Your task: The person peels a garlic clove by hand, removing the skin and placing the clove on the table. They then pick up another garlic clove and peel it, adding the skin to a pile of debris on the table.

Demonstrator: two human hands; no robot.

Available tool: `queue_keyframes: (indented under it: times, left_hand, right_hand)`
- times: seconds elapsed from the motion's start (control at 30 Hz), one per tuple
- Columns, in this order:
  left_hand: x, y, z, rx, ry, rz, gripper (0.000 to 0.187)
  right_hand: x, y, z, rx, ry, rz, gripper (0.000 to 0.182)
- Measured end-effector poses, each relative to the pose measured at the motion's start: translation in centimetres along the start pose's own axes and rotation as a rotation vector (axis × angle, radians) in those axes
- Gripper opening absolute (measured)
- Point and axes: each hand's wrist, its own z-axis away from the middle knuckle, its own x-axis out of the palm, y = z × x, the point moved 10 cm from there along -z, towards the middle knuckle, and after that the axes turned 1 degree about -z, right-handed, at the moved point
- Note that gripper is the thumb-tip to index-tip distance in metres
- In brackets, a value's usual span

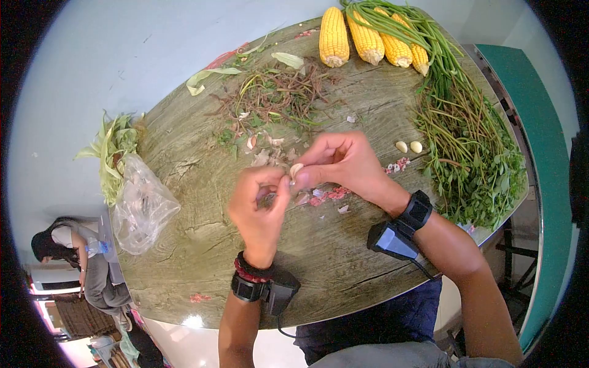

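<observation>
Both hands meet over the middle of the wooden table. Between their fingertips is a garlic clove (pixel 296 170), pale with some skin on it. My left hand (pixel 261 205) pinches the clove's lower end with thumb and forefinger. From the right, my right hand (pixel 343 162) grips its other side, fingers curled. Scraps of garlic skin (pixel 270 156) lie just behind the hands, and a few more bits (pixel 343 209) are scattered in front. Two peeled garlic cloves (pixel 408 147) sit to the right of my right hand.
Corn cobs (pixel 334 38) lie at the table's far edge beside long green beans (pixel 429 40). Leafy greens (pixel 475 159) cover the right side. Brown stem trimmings (pixel 282 92) form a heap behind my hands. At left are a clear plastic bag (pixel 144 205), corn husks (pixel 110 150) and a seated person (pixel 80 257).
</observation>
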Motion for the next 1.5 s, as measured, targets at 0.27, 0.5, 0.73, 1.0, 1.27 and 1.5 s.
queue_keyframes:
  times: [0.27, 0.5, 0.73, 1.0, 1.27, 1.5]
  left_hand:
    - [-0.2, 3.2, 0.3, 0.271, 0.016, -0.106, 0.027]
    - [-0.3, 4.1, 0.3, 0.325, 0.04, -0.171, 0.024]
    - [-0.3, 4.0, 0.5, 0.32, 0.05, -0.195, 0.026]
    - [-0.5, 4.6, 0.7, 0.344, 0.073, -0.258, 0.024]
    - [-0.4, 4.5, 0.6, 0.33, 0.066, -0.244, 0.024]
    - [-0.3, 3.3, 0.5, 0.209, 0.021, -0.178, 0.015]
  right_hand:
    - [-0.3, 0.2, -0.2, 0.031, -0.009, -0.028, 0.013]
    - [0.1, 0.2, 0.1, 0.127, 0.005, -0.02, 0.015]
    - [0.2, 0.0, -0.1, 0.065, -0.009, -0.082, 0.015]
    - [0.2, 0.4, -0.2, 0.056, -0.039, -0.054, 0.015]
    - [0.4, 0.2, -0.1, 0.029, -0.031, -0.034, 0.014]
    - [0.7, 0.9, 0.2, 0.152, -0.076, 0.134, 0.024]
